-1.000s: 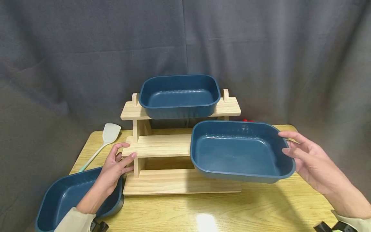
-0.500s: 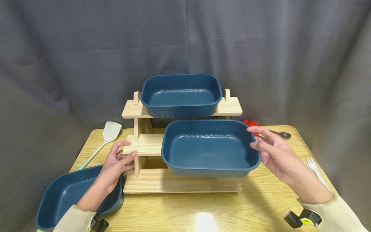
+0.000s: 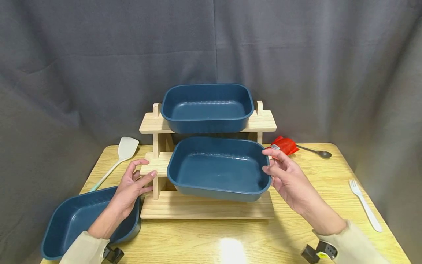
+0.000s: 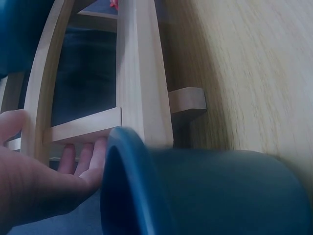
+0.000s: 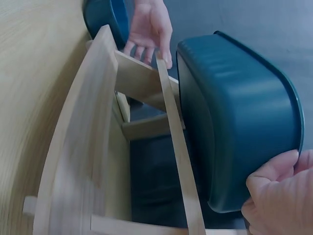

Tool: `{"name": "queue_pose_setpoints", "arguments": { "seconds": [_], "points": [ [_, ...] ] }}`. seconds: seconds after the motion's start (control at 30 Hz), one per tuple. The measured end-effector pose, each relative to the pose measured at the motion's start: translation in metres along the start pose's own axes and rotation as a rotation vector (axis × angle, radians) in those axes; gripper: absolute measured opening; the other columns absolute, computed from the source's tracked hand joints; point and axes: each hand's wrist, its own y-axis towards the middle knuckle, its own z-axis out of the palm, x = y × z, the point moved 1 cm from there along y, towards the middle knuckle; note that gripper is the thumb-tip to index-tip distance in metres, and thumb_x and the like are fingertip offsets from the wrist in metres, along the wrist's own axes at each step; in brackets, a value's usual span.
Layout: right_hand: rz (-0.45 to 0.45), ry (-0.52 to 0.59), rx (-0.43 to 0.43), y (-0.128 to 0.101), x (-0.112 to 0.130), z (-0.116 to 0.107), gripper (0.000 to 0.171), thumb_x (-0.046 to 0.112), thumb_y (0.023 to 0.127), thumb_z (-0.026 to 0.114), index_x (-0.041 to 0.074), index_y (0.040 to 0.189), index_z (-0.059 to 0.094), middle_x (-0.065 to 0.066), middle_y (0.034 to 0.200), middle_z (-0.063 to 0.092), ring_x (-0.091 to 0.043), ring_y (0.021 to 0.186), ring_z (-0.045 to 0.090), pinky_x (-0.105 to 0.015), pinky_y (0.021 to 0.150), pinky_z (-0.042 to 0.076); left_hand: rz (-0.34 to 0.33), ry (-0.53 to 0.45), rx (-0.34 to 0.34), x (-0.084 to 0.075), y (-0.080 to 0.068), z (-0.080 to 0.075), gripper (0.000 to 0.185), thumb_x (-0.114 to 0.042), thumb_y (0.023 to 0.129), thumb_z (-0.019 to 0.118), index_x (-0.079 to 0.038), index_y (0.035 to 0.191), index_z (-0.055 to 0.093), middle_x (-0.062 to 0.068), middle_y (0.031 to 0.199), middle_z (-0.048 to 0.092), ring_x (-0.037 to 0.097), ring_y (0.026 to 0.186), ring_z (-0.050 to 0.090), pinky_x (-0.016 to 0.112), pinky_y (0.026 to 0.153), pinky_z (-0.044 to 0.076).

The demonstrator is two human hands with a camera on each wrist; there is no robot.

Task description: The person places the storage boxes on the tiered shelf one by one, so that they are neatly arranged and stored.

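Observation:
My right hand (image 3: 291, 183) pinches the right end wall of a dark blue rectangular bin (image 3: 217, 170), thumb inside and fingers outside. This bin overlaps the middle tier of a three-tier wooden display stand (image 3: 204, 207); the right wrist view has its underside close over the tier's board (image 5: 178, 147). At the left end of that tier, my left hand (image 3: 130, 189) grips the board, with fingers curled under it in the left wrist view. A matching blue bin (image 3: 207, 126) sits on the top tier. Another blue bin (image 3: 89, 216) stands on the table, partly hidden by my left forearm.
A white spatula (image 3: 126, 148) lies at the back left of the wooden table (image 3: 184, 242). To the right are a red packet (image 3: 285, 145), a dark spoon (image 3: 323, 154) and a white fork (image 3: 364, 205). Grey curtain (image 3: 211, 44) hangs behind and around.
My right hand has carried the held bin leftward, from beyond the stand's right side to its middle tier. The packet, spoon and fork have come into view. My left hand keeps its place.

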Motion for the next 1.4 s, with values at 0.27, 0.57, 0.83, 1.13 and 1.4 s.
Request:
{"name": "queue_pose_setpoints", "arguments": {
  "seconds": [0.27,0.57,0.83,1.13,1.4],
  "points": [
    [-0.040,-0.031,-0.042,0.009,-0.010,0.023,0.038,-0.003,0.104,0.059,0.016,0.137,0.056,-0.001,0.100,0.053,-0.015,0.097,0.063,-0.020,0.076,0.052,0.003,-0.017,-0.002,-0.001,0.000,0.000,0.045,-0.017,0.107,0.075,-0.020,0.142,0.046,0.000,0.116,0.066,0.016,0.110,0.068,0.038,0.094,0.059],
    [-0.087,-0.024,-0.082,0.021,-0.016,0.035,0.041,-0.007,0.103,0.058,0.010,0.140,0.053,-0.002,0.100,0.047,-0.012,0.086,0.056,-0.018,0.068,0.045,0.006,-0.007,-0.004,-0.003,-0.001,0.002,0.046,-0.018,0.107,0.075,-0.019,0.142,0.046,0.001,0.117,0.064,0.017,0.109,0.068,0.039,0.094,0.059],
    [-0.097,-0.039,-0.089,0.036,-0.024,0.042,0.039,-0.007,0.104,0.055,0.004,0.141,0.049,-0.005,0.104,0.045,-0.013,0.077,0.048,-0.021,0.071,0.048,-0.001,-0.005,-0.008,-0.003,-0.001,0.002,0.045,-0.018,0.107,0.075,-0.019,0.142,0.046,0.001,0.114,0.063,0.016,0.108,0.067,0.038,0.092,0.059],
    [-0.119,-0.042,-0.079,0.042,-0.025,0.043,0.037,-0.008,0.104,0.056,0.000,0.140,0.049,-0.005,0.101,0.046,-0.012,0.075,0.049,-0.019,0.071,0.050,-0.007,-0.004,-0.012,-0.003,-0.001,0.001,0.047,-0.019,0.107,0.076,-0.019,0.143,0.046,0.002,0.116,0.061,0.017,0.109,0.066,0.038,0.093,0.059],
    [-0.131,-0.118,-0.112,0.031,-0.024,0.045,0.043,-0.003,0.103,0.065,0.005,0.140,0.046,-0.007,0.101,0.051,-0.015,0.081,0.058,-0.026,0.078,0.057,-0.018,0.005,-0.011,-0.003,-0.001,0.001,0.048,-0.020,0.107,0.076,-0.020,0.144,0.045,0.002,0.121,0.061,0.018,0.112,0.066,0.038,0.094,0.059]
  ]
}}
